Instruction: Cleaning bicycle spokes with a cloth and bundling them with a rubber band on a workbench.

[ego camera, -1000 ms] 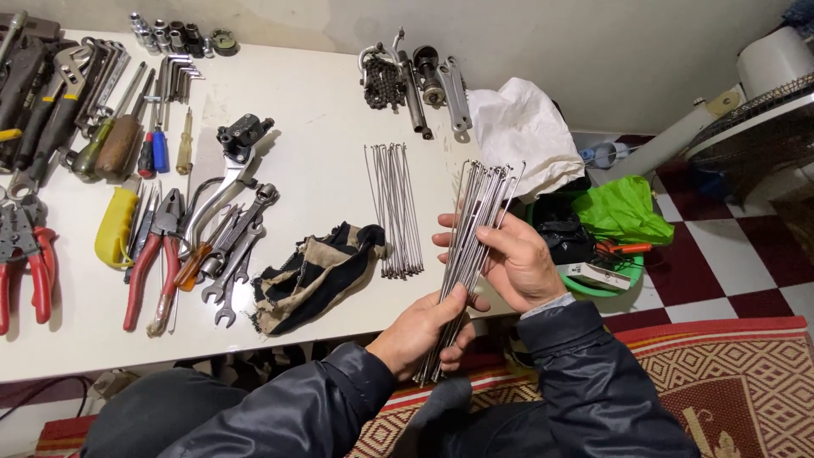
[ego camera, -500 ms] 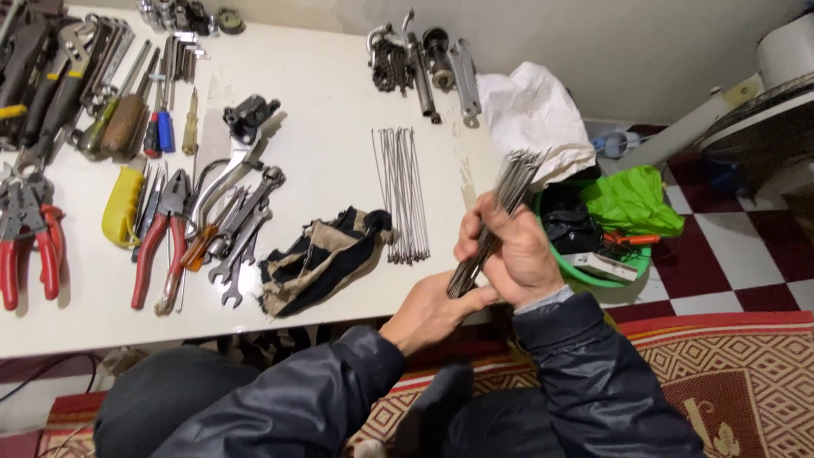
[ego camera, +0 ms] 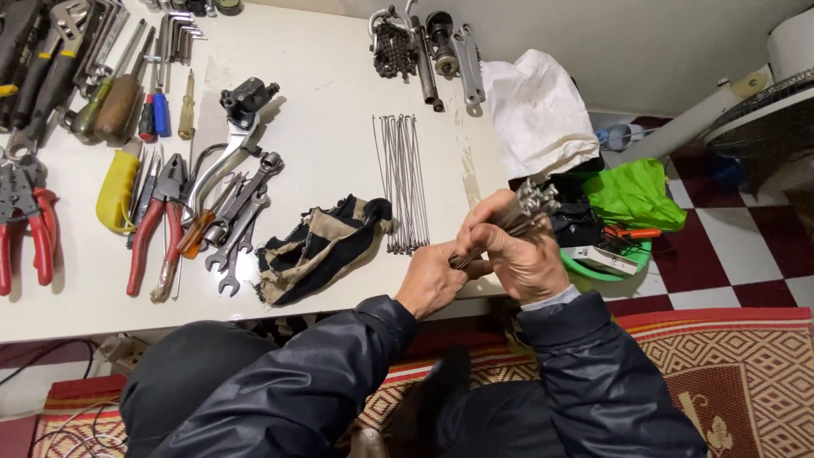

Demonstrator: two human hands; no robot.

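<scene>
Both my hands grip one bundle of thin metal spokes (ego camera: 532,200) at the white table's (ego camera: 339,93) front right corner. My right hand (ego camera: 519,253) wraps the bundle near its middle, with the spoke ends sticking out up and to the right. My left hand (ego camera: 434,280) clasps the lower end of the same bundle. A second set of spokes (ego camera: 402,181) lies flat on the table just left of my hands. A crumpled black and tan rag (ego camera: 320,246) lies beside it.
Pliers with red handles (ego camera: 146,231), wrenches (ego camera: 239,214), screwdrivers (ego camera: 119,102) and a brake lever (ego camera: 234,127) cover the table's left half. A chain and crank parts (ego camera: 424,42) lie at the back. A white cloth (ego camera: 536,110), green bag (ego camera: 632,193) and green basin (ego camera: 607,268) sit at right.
The spoke bundle has tilted lower and my hands have drawn closer together around it. The view has shifted so the table sits nearer.
</scene>
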